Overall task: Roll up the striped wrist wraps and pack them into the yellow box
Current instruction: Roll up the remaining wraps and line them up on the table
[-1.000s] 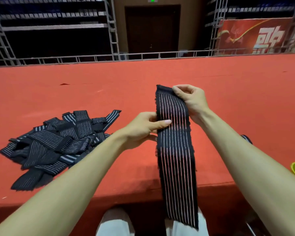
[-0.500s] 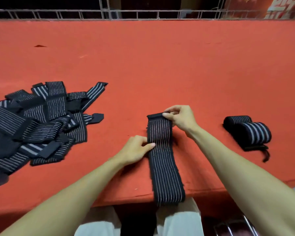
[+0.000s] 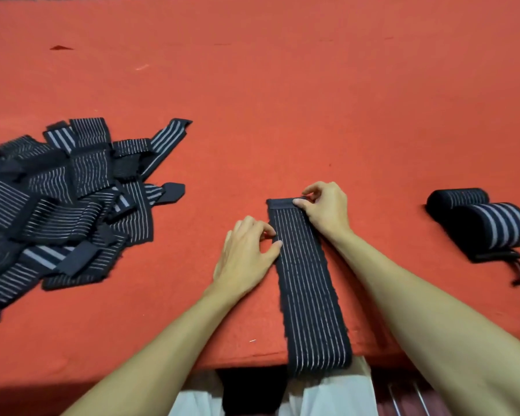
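Observation:
One dark striped wrist wrap lies flat and lengthwise on the red surface, its near end hanging over the front edge. My right hand pinches the wrap's far end, where the first fold sits. My left hand holds the wrap's left edge between thumb and fingers a little nearer to me. A heap of several unrolled striped wraps lies at the left. Two rolled wraps rest side by side at the right. The yellow box is out of view.
The red carpeted surface stretches far back. Its front edge runs just below my forearms, with my pale trousers beneath it.
The wrap came down from the air onto the surface. The camera tilted down, so the back railing left the view. Both hands settled lower on the wrap's far end.

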### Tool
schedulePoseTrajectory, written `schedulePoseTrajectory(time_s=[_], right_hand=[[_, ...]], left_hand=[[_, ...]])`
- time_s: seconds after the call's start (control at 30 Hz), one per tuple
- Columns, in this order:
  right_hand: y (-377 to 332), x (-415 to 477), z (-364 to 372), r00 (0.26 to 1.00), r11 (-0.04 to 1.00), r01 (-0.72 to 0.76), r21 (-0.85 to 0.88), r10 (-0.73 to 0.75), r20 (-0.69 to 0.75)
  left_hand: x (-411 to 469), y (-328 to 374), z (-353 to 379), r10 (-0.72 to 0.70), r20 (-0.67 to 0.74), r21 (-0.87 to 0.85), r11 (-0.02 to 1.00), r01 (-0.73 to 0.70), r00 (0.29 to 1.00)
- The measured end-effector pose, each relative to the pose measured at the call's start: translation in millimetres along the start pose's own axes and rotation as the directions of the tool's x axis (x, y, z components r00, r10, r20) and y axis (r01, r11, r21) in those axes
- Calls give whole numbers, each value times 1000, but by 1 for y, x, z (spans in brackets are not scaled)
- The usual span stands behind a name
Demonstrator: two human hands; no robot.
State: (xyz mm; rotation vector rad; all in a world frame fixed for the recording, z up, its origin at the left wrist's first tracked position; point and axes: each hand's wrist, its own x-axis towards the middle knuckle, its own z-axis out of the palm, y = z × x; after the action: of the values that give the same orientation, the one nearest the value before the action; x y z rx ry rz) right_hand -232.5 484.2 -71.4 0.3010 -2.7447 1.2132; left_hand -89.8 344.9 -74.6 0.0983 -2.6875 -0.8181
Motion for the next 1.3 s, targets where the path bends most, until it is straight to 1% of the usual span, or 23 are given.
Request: schedulePoseTrajectory(time_s=[0.03, 0.1, 0.2, 0.23, 0.3, 0.37, 0.4, 0.47, 0.53, 0.63, 0.73, 0.83, 0.87, 0.93, 1.03, 1.1, 1.17, 1.3], right_hand=[[0, 1, 0, 1000, 1000, -10, 5, 10, -4], [-13, -6, -3, 1000, 1000, 14, 17, -14, -16], [-46, -21, -6, 994, 993, 112, 34, -111, -24], [-59, -27, -3, 989, 988, 149, 45, -149, 4], [-84, -42, 2, 970, 975, 210, 68, -216, 112], [-112, -57, 9, 934, 960, 255, 115, -276, 229], [-128, -64, 14, 916, 952, 270, 142, -300, 266], [-153, -75, 27, 882, 937, 286, 202, -339, 328], [-176, -86, 42, 851, 927, 282, 247, -360, 383], [-207, -94, 68, 814, 920, 267, 286, -374, 444], [-227, -95, 100, 792, 919, 303, 252, -390, 471], [-247, -91, 131, 783, 918, 366, 153, -393, 482], [-254, -89, 138, 790, 916, 382, 120, -391, 472], [-268, -84, 156, 802, 922, 374, 105, -378, 463], [-282, -81, 184, 803, 943, 322, 81, -317, 505], [-285, -81, 198, 811, 951, 308, 17, -272, 518], [-287, -81, 200, 830, 950, 313, -24, -261, 493], [-291, -76, 179, 857, 956, 292, -19, -252, 449]], left_hand=[[0, 1, 1, 10, 8, 48, 999, -11, 1000], [-7, 3, -7, 31, 72, 106, 994, -38, 997], [-19, -7, -32, 29, 229, 22, 999, -35, 973], [-26, -15, -45, 26, 253, -14, 1000, -24, 967], [-39, -33, -73, 27, 254, -47, 999, -16, 967], [-53, -55, -105, 8, 205, -57, 998, 4, 979], [-59, -66, -122, -16, 156, -68, 997, 26, 988], [-68, -88, -149, -88, 26, -98, 991, 90, 996], [-73, -110, -168, -144, -102, -115, 984, 132, 984], [-77, -143, -185, -233, -275, -143, 969, 201, 933], [-82, -173, -188, -350, -418, -234, 933, 273, 838], [-90, -188, -185, -433, -470, -348, 892, 290, 769], [-89, -189, -185, -464, -477, -395, 872, 289, 747], [-88, -191, -186, -521, -470, -485, 827, 285, 712], [-88, -189, -189, -528, -455, -517, 812, 270, 717], [-89, -190, -190, -533, -450, -525, 807, 270, 716], [-89, -190, -190, -541, -450, -543, 797, 264, 710], [-88, -190, -190, -541, -460, -546, 797, 257, 704]])
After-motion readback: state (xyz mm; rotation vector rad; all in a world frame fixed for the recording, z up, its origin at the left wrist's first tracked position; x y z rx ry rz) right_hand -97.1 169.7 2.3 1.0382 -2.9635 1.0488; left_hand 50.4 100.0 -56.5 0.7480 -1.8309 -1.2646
